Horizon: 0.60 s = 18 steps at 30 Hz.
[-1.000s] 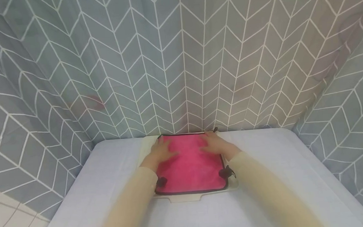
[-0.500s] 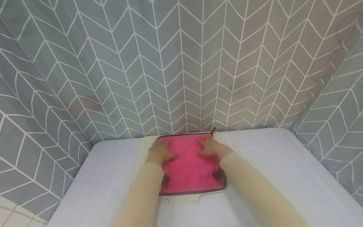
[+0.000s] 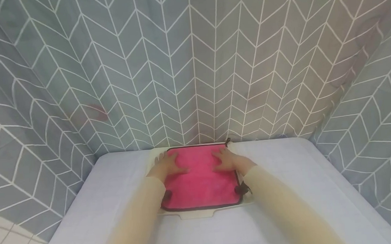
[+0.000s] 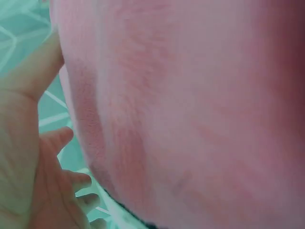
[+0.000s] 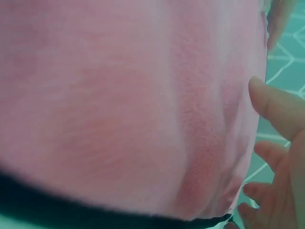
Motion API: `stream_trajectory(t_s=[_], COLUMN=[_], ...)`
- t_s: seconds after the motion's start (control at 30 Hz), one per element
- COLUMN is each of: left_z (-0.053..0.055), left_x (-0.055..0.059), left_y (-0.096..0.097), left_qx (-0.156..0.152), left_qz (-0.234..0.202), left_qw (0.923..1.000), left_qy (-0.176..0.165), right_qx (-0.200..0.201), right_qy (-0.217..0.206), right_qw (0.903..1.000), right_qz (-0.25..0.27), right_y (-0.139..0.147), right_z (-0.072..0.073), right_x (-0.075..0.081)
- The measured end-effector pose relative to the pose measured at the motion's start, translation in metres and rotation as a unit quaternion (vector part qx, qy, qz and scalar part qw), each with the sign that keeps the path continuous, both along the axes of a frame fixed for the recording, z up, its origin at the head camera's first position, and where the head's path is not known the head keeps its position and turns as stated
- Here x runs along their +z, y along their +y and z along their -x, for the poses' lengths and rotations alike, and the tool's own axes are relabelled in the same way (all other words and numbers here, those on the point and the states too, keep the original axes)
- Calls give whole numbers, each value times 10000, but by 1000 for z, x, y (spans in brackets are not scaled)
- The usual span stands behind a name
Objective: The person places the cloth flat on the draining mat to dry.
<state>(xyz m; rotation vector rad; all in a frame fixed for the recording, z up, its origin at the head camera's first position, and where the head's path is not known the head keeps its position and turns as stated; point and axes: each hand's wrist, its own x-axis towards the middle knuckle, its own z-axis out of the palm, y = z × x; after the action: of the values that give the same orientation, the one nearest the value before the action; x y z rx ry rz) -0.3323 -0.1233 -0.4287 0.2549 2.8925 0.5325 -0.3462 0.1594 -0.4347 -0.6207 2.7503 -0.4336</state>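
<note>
A pink, plush-looking cloth (image 3: 200, 186) with dark edging lies flat on a cream board (image 3: 196, 214). My left hand (image 3: 165, 165) rests by its far left part, fingers spread and thumb pointing inward. Opposite it, my right hand (image 3: 227, 160) lies over the far right part, its fingers apart too. In the left wrist view the left thumb (image 4: 40, 67) meets the cloth's edge; the right thumb (image 5: 274, 105) overlaps the cloth in the right wrist view. Small black tabs (image 3: 242, 188) stick out at the cloth's near sides, and a dark loop (image 3: 228, 140) at its far right corner.
The board sits at the far edge of a white-covered table (image 3: 119, 203). Right behind rises a grey curtain (image 3: 191, 61) with white chevron lines, which also runs along both sides. Pale floor tiles (image 3: 6, 241) show at lower left.
Both hands first came a little inward over the cloth; then the left hand slid outward to the left, and the cloth's near left corner now shows farther left. The view has shifted slightly.
</note>
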Motion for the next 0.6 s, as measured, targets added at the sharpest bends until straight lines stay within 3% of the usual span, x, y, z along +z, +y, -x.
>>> stream_trajectory(t_s=[0.17, 0.37, 0.6], left_z=[-6, -18, -31], left_x=[-3, -7, -8], left_y=[-1, -4, -15], left_qx=[-251, -172, -61], left_qz=[324, 289, 75], left_qw=[9991, 9989, 9990], left_qy=[-121, -332, -426], right_qx=[228, 228, 153], right_qy=[-16, -24, -223], right_qw=[9997, 9994, 9994], right_qz=[-62, -274, -216], right_y=[-3, -11, 1], right_z=[-15, -26, -32], right_x=[2, 2, -1])
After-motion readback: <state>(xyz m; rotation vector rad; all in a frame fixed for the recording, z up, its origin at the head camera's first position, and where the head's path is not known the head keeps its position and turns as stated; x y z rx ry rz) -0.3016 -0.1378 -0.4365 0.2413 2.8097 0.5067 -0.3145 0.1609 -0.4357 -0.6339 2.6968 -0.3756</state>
